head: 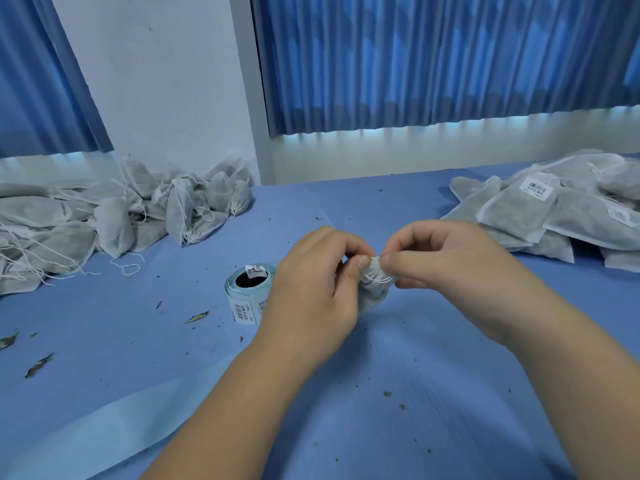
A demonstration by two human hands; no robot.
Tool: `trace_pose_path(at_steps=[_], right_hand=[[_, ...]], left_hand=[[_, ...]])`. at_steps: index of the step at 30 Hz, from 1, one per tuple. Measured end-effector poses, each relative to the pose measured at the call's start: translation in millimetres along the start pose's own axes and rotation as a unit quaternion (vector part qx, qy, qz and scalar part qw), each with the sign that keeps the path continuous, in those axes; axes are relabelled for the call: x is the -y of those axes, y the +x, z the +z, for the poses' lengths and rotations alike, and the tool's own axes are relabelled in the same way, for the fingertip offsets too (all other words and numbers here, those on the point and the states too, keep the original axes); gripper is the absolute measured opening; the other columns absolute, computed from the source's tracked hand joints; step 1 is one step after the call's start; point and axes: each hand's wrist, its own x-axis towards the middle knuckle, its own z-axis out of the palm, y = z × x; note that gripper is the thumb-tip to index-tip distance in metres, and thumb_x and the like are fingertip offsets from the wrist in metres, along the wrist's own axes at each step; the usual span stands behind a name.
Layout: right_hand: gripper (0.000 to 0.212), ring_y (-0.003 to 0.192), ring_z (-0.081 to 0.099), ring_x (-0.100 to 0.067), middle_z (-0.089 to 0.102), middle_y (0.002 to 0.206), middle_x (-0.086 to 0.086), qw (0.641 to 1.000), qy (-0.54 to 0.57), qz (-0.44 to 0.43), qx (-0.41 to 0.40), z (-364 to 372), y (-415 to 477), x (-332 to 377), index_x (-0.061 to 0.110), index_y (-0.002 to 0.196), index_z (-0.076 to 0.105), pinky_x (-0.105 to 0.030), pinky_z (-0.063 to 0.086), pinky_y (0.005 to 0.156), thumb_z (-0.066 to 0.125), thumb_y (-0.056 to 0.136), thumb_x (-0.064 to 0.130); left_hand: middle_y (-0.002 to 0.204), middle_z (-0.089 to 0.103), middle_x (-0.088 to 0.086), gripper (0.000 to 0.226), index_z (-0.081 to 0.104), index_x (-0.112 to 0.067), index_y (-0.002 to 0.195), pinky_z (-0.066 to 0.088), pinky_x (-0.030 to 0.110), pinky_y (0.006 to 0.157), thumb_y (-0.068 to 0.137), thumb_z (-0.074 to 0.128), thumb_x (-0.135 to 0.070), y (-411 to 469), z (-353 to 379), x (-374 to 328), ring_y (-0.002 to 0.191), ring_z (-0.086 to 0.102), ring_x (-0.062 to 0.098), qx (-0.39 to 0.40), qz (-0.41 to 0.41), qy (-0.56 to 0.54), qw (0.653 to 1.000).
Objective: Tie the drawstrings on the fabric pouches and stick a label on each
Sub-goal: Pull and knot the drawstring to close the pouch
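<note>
Above the blue bench [346, 427], left hand [317, 285] and right hand [446, 268] pinch the gathered neck of a fabric pouch [372, 292], apparently mid-knot; cinching the drawstring [379, 279] snug against the puckered cloth should make it hold

Holds both bare forearms stretched forward and inward, with the left hand [311, 289] and the right hand [446, 268] almost touching, backs up, fingers curled, each thumb and forefinger pinching the gathered neck of one small white pouch [372, 294] between them.
</note>
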Motion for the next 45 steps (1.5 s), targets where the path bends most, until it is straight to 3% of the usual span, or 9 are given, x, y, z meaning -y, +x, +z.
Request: trace_pose_path(at_steps=[6, 13, 18, 21, 24, 27, 35, 43, 45], right_hand=[[0.009, 0.075, 0.07, -0.018, 0.073, 0.074, 0.001, 0.995, -0.081, -0.029, 0.041, -0.3, -4.7, 0.9, 0.023, 0.074, 0.074, -0.029, 0.058, 0.069, 0.073, 0.071, 0.031], [0.006, 0.064, 0.067, -0.014, 0.072, 0.071, -0.009, 1.0, -0.015, -0.006, 0.022, -5.4, -2.8, 2.3, 0.012, 0.069, 0.075, -0.025, 0.059, 0.066, 0.072, 0.073, 0.014], [0.01, 0.061, 0.068, -0.016, 0.071, 0.066, -0.004, 0.998, -0.052, -0.027, -0.01, -1.8, -3.0, 1.6, 0.013, 0.069, 0.074, -0.028, 0.059, 0.062, 0.071, 0.078, 0.01], [0.012, 0.064, 0.069, -0.02, 0.071, 0.066, -0.002, 0.995, -0.076, -0.052, -0.042, 0.2, -2.3, -0.4, 0.017, 0.071, 0.075, -0.032, 0.06, 0.064, 0.07, 0.08, 0.011], [0.009, 0.059, 0.067, -0.014, 0.071, 0.066, -0.002, 0.994, -0.063, -0.076, -0.036, 2.8, -3.1, 0.3, 0.017, 0.071, 0.075, -0.021, 0.055, 0.058, 0.072, 0.079, 0.014], [0.009, 0.06, 0.068, -0.011, 0.072, 0.067, -0.002, 0.996, -0.046, -0.069, -0.024, 1.0, -2.9, 0.5, 0.016, 0.073, 0.076, -0.016, 0.053, 0.059, 0.072, 0.08, 0.012], [0.014, 0.062, 0.068, -0.012, 0.072, 0.069, -0.004, 0.998, -0.053, -0.04, 0.012, 1.9, -3.2, -1.6, 0.017, 0.072, 0.076, -0.02, 0.057, 0.063, 0.07, 0.083, 0.009], [0.009, 0.065, 0.066, -0.023, 0.07, 0.065, 0.0, 0.994, -0.093, -0.053, -0.038, 2.4, -1.4, -4.5, 0.02, 0.071, 0.075, -0.039, 0.059, 0.065, 0.07, 0.078, 0.017], [0.011, 0.061, 0.064, -0.019, 0.069, 0.064, 0.004, 0.99, -0.107, -0.07, -0.057, 2.8, -0.8, -5.9, 0.023, 0.068, 0.075, -0.035, 0.057, 0.064, 0.071, 0.077, 0.017]], left_hand=[[0.081, 0.061, -0.015, 0.011, 0.066, -0.017, 0.083, 0.037, 0.007, 0.071, 0.084, 0.058, -0.009, -0.6, 2.3, 2.7, 0.081, 0.054, -0.001, -0.008, -0.021, -0.037, 0.999], [0.078, 0.06, -0.018, 0.013, 0.062, -0.023, 0.082, 0.037, 0.007, 0.07, 0.086, 0.054, -0.013, -0.5, 1.7, 3.7, 0.078, 0.053, -0.006, -0.011, -0.051, -0.053, 0.997], [0.088, 0.063, -0.011, 0.013, 0.055, -0.034, 0.084, 0.042, 0.009, 0.071, 0.084, 0.056, -0.021, -0.1, -1.0, -3.9, 0.081, 0.058, -0.001, -0.05, -0.083, -0.085, 0.992], [0.07, 0.059, -0.012, 0.01, 0.059, -0.027, 0.073, 0.038, 0.011, 0.061, 0.081, 0.062, -0.031, 1.9, -5.3, -5.0, 0.065, 0.053, 0.001, -0.084, -0.11, -0.07, 0.988], [0.064, 0.062, -0.012, 0.027, 0.065, -0.023, 0.066, 0.037, 0.011, 0.056, 0.085, 0.068, -0.043, 0.9, -4.7, -4.9, 0.059, 0.052, 0.0, 0.01, -0.159, -0.048, 0.986], [0.065, 0.065, -0.018, 0.02, 0.069, -0.026, 0.072, 0.038, 0.011, 0.054, 0.087, 0.067, -0.039, 3.2, -3.2, -3.6, 0.06, 0.056, -0.002, 0.069, -0.227, -0.067, 0.969], [0.049, 0.054, -0.011, 0.022, 0.067, -0.02, 0.066, 0.036, 0.017, 0.047, 0.088, 0.064, -0.023, 5.3, -5.6, -6.1, 0.044, 0.043, 0.006, 0.114, -0.294, -0.129, 0.94], [0.046, 0.054, -0.005, 0.023, 0.064, -0.018, 0.059, 0.038, 0.021, 0.047, 0.082, 0.062, -0.014, 6.4, -8.2, -10.4, 0.043, 0.047, 0.009, 0.128, -0.308, -0.173, 0.927], [0.046, 0.053, -0.005, 0.023, 0.062, -0.019, 0.057, 0.038, 0.02, 0.046, 0.08, 0.061, -0.014, 6.0, -8.2, -11.2, 0.043, 0.047, 0.008, 0.137, -0.307, -0.17, 0.926]])
